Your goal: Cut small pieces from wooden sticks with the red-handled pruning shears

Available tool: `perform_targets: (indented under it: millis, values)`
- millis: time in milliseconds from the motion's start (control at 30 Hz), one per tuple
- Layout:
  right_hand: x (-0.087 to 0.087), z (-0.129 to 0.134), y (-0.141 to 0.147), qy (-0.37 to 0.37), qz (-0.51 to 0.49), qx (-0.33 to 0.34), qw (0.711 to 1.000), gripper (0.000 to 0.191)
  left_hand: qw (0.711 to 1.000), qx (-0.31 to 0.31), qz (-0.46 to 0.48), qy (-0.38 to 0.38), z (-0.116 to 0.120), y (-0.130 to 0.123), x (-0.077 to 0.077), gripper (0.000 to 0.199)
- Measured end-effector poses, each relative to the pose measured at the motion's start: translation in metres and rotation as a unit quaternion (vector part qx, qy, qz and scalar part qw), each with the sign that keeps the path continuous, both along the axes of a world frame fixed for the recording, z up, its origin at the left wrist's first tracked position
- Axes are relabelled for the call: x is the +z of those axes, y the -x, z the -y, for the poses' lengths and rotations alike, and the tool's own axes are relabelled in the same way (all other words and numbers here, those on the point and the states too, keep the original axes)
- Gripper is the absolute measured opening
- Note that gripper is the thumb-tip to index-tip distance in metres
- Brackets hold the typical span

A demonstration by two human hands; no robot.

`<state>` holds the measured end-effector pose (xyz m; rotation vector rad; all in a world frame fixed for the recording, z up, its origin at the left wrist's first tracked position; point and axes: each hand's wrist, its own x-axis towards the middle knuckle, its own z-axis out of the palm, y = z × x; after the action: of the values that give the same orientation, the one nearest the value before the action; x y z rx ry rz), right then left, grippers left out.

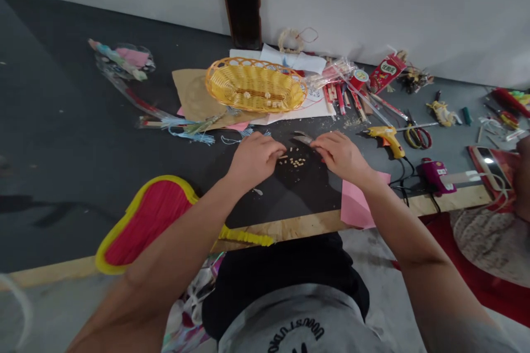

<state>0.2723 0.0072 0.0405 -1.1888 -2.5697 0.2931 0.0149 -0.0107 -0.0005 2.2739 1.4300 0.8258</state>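
Note:
My left hand [257, 159] is closed in a pinch over the dark tabletop. Something thin and pale shows by its fingertips, too small to name. My right hand [343, 155] is shut on a metal-bladed tool [304, 138], its blade pointing left toward the other hand. A bit of red shows under the right fingers; the rest of the tool is hidden in the grip. Between and below both hands lie several short, pale cut pieces [296, 162], loose on the table. Just behind the hands stands a yellow woven basket [256, 80] with a few small pale pieces in it.
A yellow hot glue gun [387, 138] and scissors [418, 137] lie to the right, with cords near the table's edge. Pink paper [360, 201] sits under the right forearm. A red shape with yellow trim [151, 220] lies left. Another person's arm [522, 171] appears at far right.

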Motion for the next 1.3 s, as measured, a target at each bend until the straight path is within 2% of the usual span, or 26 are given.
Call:
perform_targets:
  millis: [167,400,500,633,733,867,967,1100,1300]
  values:
    - [0.001,0.01,-0.026,-0.012,-0.032,-0.017,0.999,0.027,0.997,0.079,-0.003,-0.015,-0.005,0.011,0.0,0.022]
    - [-0.005,0.022,-0.04,0.009,-0.031,-0.037,0.999,0.025,0.995,0.064,-0.078,-0.018,-0.001,0.013,-0.007,0.014]
    - [-0.007,0.024,-0.041,0.025,-0.032,-0.039,0.998,0.025,0.994,0.071,-0.079,-0.025,-0.002,0.012,-0.008,0.016]
    - [-0.006,0.03,-0.037,0.042,-0.061,-0.033,0.997,0.024,0.998,0.062,0.014,-0.002,-0.003,0.007,-0.002,0.015]
    - [-0.003,0.037,-0.025,0.041,-0.11,-0.038,0.992,0.021,0.986,0.06,0.137,0.077,0.003,-0.003,0.008,0.01]
    - [0.002,0.041,0.0,0.056,-0.183,-0.028,0.981,0.018,0.928,0.042,0.303,0.213,0.015,-0.018,0.02,0.015]
    - [0.004,0.039,0.017,0.078,-0.214,-0.018,0.974,0.018,0.886,0.036,0.382,0.26,0.019,-0.024,0.024,0.024]
    - [0.003,0.037,0.031,0.093,-0.233,-0.012,0.968,0.016,0.862,0.038,0.417,0.285,0.019,-0.024,0.024,0.032]
    - [0.001,0.037,0.038,0.093,-0.244,0.0,0.965,0.016,0.865,0.031,0.4,0.303,0.018,-0.023,0.024,0.039]
